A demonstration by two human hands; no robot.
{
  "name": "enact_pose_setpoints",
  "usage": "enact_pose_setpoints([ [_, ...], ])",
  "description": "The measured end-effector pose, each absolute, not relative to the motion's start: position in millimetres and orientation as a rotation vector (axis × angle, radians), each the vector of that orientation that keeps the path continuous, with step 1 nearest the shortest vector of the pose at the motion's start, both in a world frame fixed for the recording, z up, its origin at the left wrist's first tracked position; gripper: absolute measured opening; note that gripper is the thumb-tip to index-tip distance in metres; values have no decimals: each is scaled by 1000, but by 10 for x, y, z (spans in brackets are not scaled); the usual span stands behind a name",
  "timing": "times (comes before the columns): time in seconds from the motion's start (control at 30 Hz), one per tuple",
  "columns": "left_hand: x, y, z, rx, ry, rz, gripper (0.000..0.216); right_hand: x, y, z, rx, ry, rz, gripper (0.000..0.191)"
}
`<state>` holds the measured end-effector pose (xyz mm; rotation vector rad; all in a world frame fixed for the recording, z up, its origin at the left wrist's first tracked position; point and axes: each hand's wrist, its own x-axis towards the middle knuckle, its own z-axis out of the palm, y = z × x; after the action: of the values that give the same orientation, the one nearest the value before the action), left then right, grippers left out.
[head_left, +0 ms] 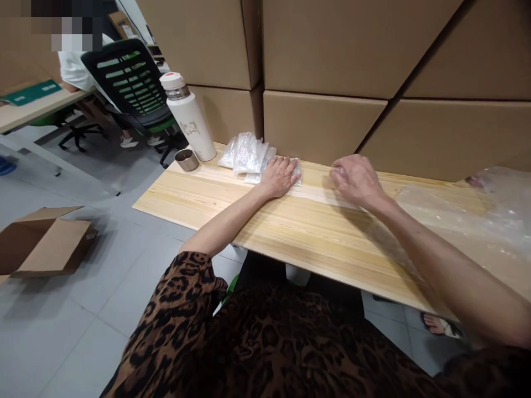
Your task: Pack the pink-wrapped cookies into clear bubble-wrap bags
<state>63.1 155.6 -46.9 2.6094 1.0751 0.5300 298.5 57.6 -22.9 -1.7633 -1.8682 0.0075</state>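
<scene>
**Slippery bags near the back edge of the table**

The person's left hand (pixel 280 176) is lying open and flat, palm down, pressing on one end of a clear bag (pixel 317 193) that is stretching along the back edge of the table (pixel 290 232) toward the right hand (pixel 355 179). The right hand is curling knuckles-up over the other end. Its fingertips are hidden, so whether it is pinching the bag cannot be told.

A pile of small bags (pixel 245 153) is sitting just beside the left hand, touching its fingers. A sideways nudge could probably scatter them or push them against the boxes (pixel 323 124).

Toward the left corner, a cup (pixel 186 160) and a tall bottle (pixel 188 116) are standing near the pile, and a sweeping forearm might tip them. At the right end, a loose plastic sheet (pixel 477 215) is lying under the right forearm and could drag along with it.
</scene>
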Motion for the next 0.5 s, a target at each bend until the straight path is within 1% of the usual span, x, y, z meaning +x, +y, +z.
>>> enact_pose_setpoints([
  [0.1, 632, 1527, -392, 2703, 1136, 423, 65, 3387, 418, -212, -1828, -1927, 15, 26],
  [0.27, 665, 1433, -185, 2768, 1257, 193, 63, 3783, 149, -181, -1921, -1890, 58, 19],
  [0.43, 698, 1351, 11, 2788, 1332, 115, 61, 4261, -396, -85, -1950, -1794, -2, 44],
  [0.5, 688, 1351, 17, 2817, 1347, 153, 62, 4474, -691, -64, -1941, -1783, -34, 49],
])
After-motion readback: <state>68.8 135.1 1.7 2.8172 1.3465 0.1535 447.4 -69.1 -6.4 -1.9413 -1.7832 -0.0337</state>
